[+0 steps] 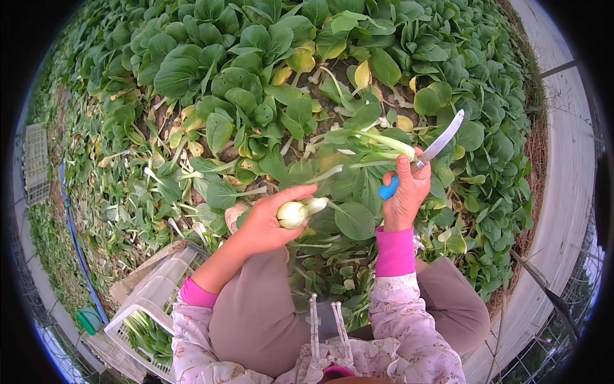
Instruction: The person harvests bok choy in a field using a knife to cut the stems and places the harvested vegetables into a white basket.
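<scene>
The left hand [265,224] is wrapped around a leafy green vegetable with a fat white bulb at the bottom [293,214]. The round white end pokes out between the thumb and the fingers. It looks smooth and a bit shiny. Its pale green stalks run up and to the right, and big dark green leaves spread out from them. The vegetable is held low, in front of the person's knees, right over the garden bed.

The right hand [405,192] is closed tight around a knife with a blue handle and a thin silver blade [430,155]. The blade points up and to the right. One long pale stalk [377,139] reaches right up to this hand.

All around is a thick bed of green leafy plants [256,64]. Some leaves are yellow. Cut leaves lie flat on the ground to the left.

At the bottom left sits a see-through white plastic crate [153,297] with green leaves inside. Just beside it is a small green tub [89,319]. Far on the left edge stands a grey crate with holes [36,163]. A pale curved wall [563,192] runs down the right side.
</scene>
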### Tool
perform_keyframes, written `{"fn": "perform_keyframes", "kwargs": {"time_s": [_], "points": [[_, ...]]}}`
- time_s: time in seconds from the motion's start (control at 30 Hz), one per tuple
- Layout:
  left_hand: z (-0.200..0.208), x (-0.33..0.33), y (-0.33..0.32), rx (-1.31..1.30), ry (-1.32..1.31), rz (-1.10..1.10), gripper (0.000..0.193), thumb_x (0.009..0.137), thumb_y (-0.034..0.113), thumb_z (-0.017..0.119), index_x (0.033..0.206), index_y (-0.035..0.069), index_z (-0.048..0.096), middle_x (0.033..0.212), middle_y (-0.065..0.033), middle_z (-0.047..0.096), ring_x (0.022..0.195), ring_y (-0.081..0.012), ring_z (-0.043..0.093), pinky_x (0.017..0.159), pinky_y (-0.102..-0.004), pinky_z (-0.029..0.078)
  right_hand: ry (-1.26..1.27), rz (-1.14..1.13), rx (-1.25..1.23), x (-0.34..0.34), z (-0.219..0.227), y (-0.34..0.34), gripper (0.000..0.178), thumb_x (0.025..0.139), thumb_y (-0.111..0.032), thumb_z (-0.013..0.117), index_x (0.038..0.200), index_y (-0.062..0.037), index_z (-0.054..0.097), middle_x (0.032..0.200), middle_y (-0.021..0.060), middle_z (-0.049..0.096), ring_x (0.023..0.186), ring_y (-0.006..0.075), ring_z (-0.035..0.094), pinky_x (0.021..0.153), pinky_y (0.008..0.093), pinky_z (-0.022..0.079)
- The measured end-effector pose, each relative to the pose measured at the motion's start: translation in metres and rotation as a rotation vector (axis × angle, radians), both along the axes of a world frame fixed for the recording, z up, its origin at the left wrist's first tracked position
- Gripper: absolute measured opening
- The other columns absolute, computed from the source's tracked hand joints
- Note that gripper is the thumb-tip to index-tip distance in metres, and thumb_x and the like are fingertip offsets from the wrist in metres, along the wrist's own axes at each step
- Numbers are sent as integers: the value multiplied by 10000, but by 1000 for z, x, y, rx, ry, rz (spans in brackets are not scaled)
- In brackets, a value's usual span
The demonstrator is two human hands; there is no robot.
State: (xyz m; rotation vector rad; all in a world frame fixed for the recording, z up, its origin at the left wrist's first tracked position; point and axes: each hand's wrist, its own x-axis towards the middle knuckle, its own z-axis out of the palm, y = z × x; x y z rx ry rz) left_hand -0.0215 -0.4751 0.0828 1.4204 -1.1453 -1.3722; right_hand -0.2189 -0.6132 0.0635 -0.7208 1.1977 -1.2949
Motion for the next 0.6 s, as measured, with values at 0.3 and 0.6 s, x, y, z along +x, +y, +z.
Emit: {"fn": "perform_keyframes", "kwargs": {"time_s": [0.3, 0.6], "points": [[7, 1, -2, 10, 304, 214, 556, 747, -67, 655, 1262, 6, 458, 1157, -108, 550, 1043, -202, 571, 861, -315, 491, -3, 94, 25, 5, -3, 9, 399, 759, -109, 741, 1055, -28, 485, 801, 53, 585, 508, 107, 490, 419, 221, 390], [10, -6, -26, -113, 166, 210, 555, 745, -40, 665, 1258, 14, 460, 1251, -119, 521, 1162, -206, 499, 984, -325, 390, 68, 319, 62, 7, 1, 24, 425, 708, -99, 787, 1016, -31, 502, 796, 16, 570, 554, 74, 492, 488, 196, 390]]}}
